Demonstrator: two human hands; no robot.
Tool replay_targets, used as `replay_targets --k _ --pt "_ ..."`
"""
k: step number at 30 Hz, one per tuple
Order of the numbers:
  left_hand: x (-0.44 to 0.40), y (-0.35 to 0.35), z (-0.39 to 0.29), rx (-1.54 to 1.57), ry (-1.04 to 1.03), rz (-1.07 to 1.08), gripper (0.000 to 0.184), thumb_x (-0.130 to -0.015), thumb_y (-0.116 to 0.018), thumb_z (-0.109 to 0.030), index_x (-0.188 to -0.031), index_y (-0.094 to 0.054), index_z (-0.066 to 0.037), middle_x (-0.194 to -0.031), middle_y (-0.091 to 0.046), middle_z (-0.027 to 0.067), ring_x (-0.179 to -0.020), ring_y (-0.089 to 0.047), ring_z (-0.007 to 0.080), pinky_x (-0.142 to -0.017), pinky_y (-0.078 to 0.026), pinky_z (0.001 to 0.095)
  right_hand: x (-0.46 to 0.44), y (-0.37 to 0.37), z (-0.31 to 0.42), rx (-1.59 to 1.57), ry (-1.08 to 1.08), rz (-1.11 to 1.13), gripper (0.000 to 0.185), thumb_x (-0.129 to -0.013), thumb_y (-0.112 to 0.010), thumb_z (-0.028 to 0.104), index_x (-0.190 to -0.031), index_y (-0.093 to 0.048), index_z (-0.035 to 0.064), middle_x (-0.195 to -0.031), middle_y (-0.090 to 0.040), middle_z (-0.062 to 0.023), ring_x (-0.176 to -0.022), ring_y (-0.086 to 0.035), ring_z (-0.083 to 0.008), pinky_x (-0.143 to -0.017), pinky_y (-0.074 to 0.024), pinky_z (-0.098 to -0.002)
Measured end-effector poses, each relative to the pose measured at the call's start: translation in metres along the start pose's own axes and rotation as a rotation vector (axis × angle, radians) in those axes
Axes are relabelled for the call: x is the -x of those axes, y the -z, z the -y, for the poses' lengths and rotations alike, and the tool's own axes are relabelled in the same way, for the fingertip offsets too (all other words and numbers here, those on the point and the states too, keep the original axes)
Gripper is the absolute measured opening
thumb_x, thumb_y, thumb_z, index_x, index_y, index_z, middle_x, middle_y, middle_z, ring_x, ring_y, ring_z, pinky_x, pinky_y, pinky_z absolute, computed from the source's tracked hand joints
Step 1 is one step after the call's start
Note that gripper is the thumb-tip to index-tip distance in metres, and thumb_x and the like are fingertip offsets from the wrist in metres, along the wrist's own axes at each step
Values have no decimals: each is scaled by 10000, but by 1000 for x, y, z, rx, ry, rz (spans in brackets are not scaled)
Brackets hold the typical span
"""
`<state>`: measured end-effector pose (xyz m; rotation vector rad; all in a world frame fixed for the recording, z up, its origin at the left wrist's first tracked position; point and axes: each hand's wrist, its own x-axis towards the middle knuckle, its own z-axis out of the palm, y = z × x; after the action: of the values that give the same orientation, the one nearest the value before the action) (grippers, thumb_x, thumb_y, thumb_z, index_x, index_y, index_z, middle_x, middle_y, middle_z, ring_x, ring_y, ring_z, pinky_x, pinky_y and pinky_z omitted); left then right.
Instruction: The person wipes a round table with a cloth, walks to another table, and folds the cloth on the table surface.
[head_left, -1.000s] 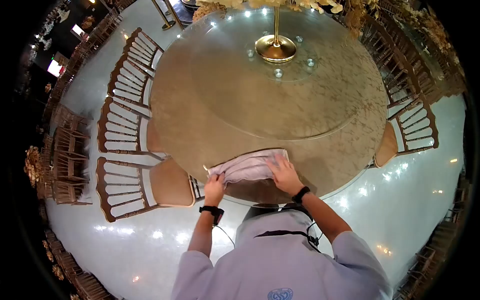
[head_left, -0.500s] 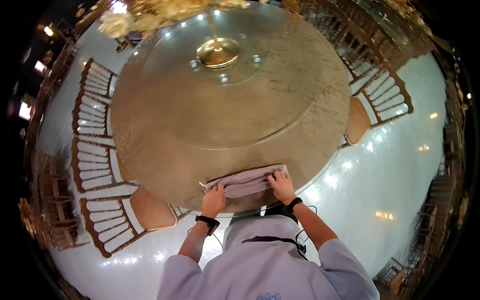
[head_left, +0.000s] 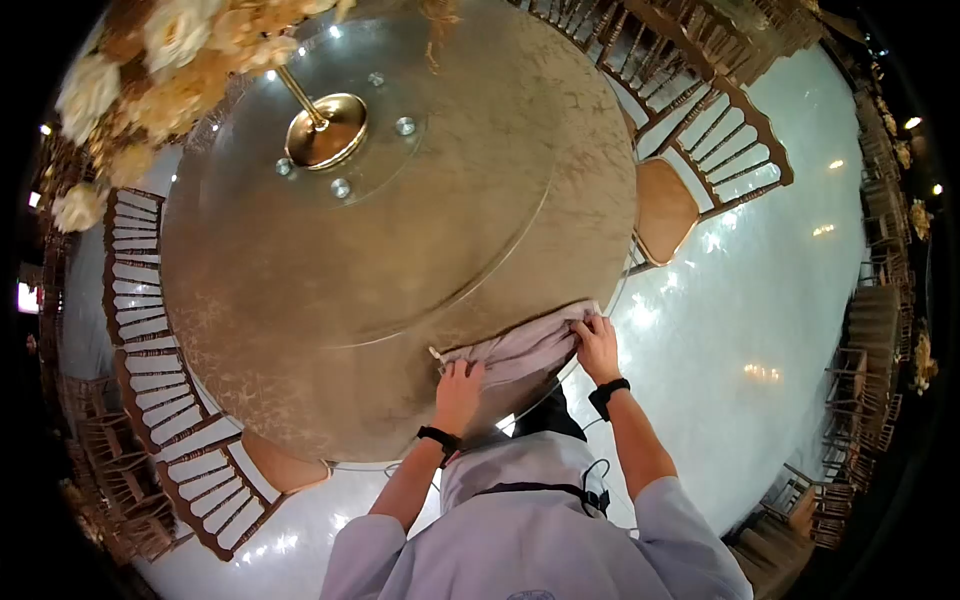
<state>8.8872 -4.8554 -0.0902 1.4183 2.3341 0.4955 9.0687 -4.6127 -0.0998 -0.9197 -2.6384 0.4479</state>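
A pale mauve cloth (head_left: 525, 348), bunched in lengthwise folds, lies along the near edge of the round table (head_left: 300, 260), its glass-like top showing a gold-brown pattern. My left hand (head_left: 460, 395) grips the cloth's lower left end, fingers curled on its edge. At the other end, my right hand (head_left: 598, 350) pinches the cloth's corner near the table rim. A small white tip, perhaps a tag, sticks out at the cloth's left corner.
A glass turntable (head_left: 470, 295) sits on the table, bearing a gold stand base (head_left: 328, 130) with flowers (head_left: 180, 40) above and several small clear glass pieces around it. Chairs stand left (head_left: 225, 490) and right (head_left: 667, 205) over a shiny white floor.
The view has turned, shifting the turntable and stand left. Both hands and the cloth have moved right along the table's near edge, and the cloth now slants up toward the right.
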Motion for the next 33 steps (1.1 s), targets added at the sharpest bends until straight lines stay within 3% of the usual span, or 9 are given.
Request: replay_targets --k 8,15,23,33 --pt "-109 -6 -31 -6 143 -99 394 -826 -542 -72 -1204 -602 -166 -1091 -527 121 -1049 -498 319 -878 -436 437 -95 -1 -84 -91 40 -13 270 -717 -568 -49 -937 -650 84 -943 -531 -138 -906 -529 -354 -783 -461 -435" --pt "-149 -32 -71 -149 271 -255 607 -782 -549 0 -1350 -519 -213 -1334 -434 167 -1217 -419 387 -980 -371 484 -169 -3 -121 -122 126 1 285 -708 -561 -71 -930 -656 79 -927 -546 -138 -889 -529 -352 -772 -459 -434" --pt "-149 -28 -70 -48 345 -174 524 -769 -578 1 -1261 -582 -179 -1162 -490 148 -1088 -477 348 -908 -441 443 -160 -2 -110 -91 28 35 278 -675 -542 -60 -896 -638 77 -939 -555 -159 -924 -527 -381 -801 -454 -458" --pt "-74 -44 -91 80 215 -217 348 -770 -609 -62 -1114 -613 -114 -998 -558 172 -956 -562 384 -795 -492 466 -53 24 -105 -107 107 161 343 -711 -564 -14 -1042 -593 69 -1057 -522 -185 -988 -512 -402 -836 -474 -471"
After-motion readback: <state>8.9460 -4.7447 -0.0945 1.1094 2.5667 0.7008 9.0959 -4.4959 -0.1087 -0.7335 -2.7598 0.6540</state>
